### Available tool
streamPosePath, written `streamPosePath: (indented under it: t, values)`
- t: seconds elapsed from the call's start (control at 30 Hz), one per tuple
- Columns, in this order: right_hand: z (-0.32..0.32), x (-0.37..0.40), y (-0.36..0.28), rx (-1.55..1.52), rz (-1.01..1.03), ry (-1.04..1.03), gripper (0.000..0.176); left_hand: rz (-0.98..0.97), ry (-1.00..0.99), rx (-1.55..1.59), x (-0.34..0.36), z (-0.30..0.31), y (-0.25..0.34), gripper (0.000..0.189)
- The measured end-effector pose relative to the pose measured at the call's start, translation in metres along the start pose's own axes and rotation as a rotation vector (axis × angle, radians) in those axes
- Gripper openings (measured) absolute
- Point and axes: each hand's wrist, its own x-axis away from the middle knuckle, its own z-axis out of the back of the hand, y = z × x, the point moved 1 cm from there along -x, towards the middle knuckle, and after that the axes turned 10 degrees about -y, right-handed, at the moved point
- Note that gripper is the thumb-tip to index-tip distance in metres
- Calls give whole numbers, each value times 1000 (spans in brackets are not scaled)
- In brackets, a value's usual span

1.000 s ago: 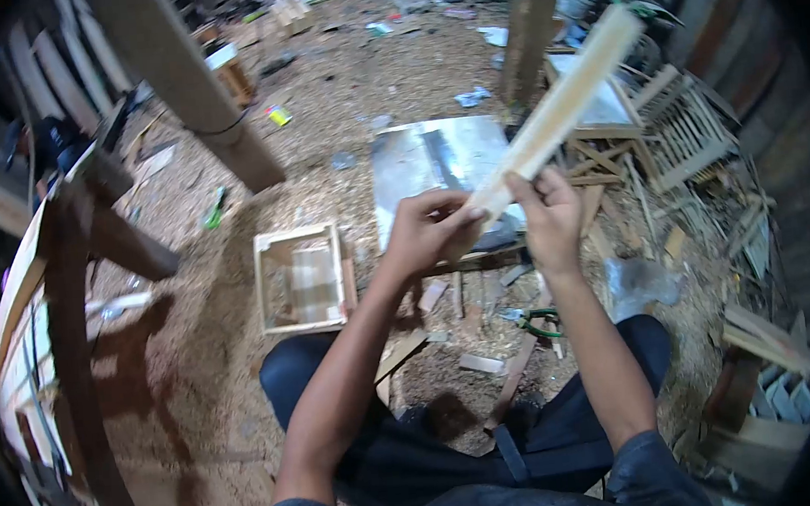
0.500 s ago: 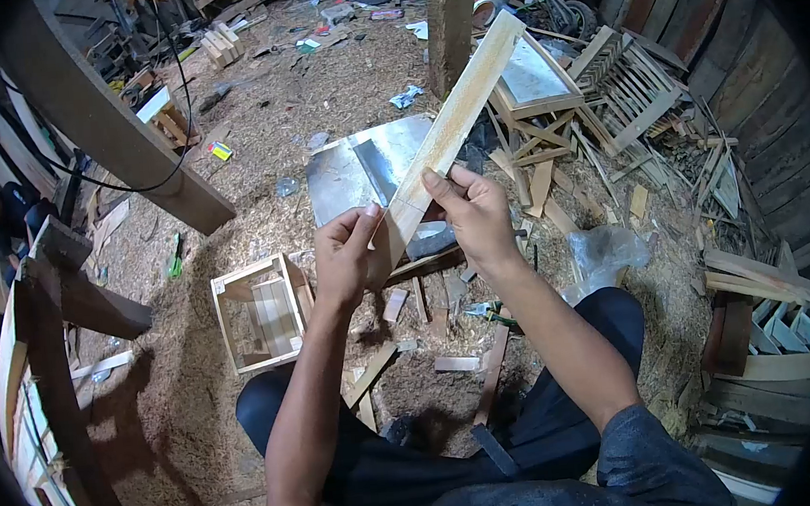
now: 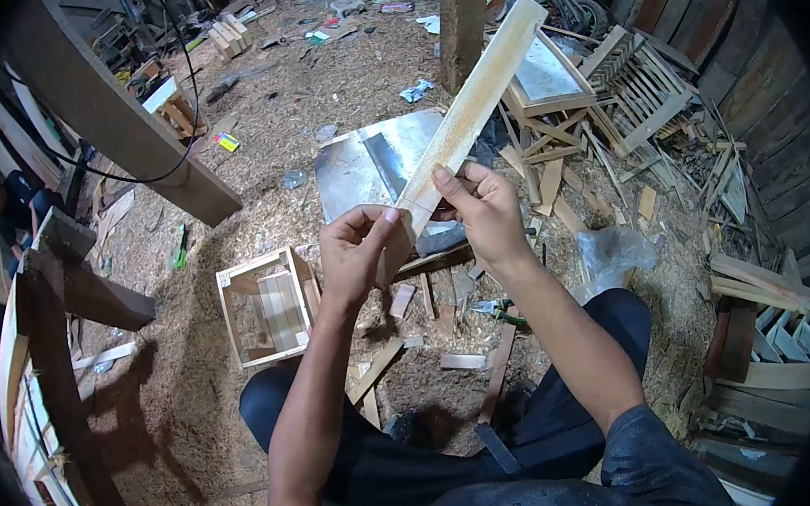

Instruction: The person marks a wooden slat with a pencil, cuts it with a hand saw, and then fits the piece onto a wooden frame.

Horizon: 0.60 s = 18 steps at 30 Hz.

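Observation:
I hold a long pale wooden slat [image 3: 470, 115] with both hands, and it slants up and away to the right. My left hand [image 3: 355, 252] pinches its near end between thumb and fingers. My right hand [image 3: 480, 211] grips the slat just above, fingers wrapped over its edge. Below the hands lie a metal sheet [image 3: 360, 171] on the ground and my dark trousers.
A small open wooden box [image 3: 267, 307] stands on the sawdust at left. Offcuts and green-handled pliers [image 3: 505, 314] lie by my knees. A slanted post [image 3: 119, 123] rises at left, an upright post [image 3: 461, 20] behind. Slatted frames [image 3: 644, 91] and scrap wood pile at right.
The view swung from one second ago, then steadied. The slat stays in both hands, raised slightly, with my left fingers now pinching its near end more from the side.

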Motion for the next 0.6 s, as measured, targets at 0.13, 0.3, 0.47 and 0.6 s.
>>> streamPosePath:
  t: [0.13, 0.3, 0.47, 0.6]
  values:
    - [1, 0, 4, -39, 45, -9, 27, -22, -11, -2, 2, 2, -1, 21]
    - [-1, 0, 5, -34, 41, -8, 27, -19, -12, 10, 1, 4, 0, 20]
    - [-5, 0, 5, -47, 59, 5, 27, -10, 11, 14, 1, 4, -1, 21]
    - [-5, -1, 9, -43, 58, 9, 28, -30, 0, 38, 1, 5, -4, 21]
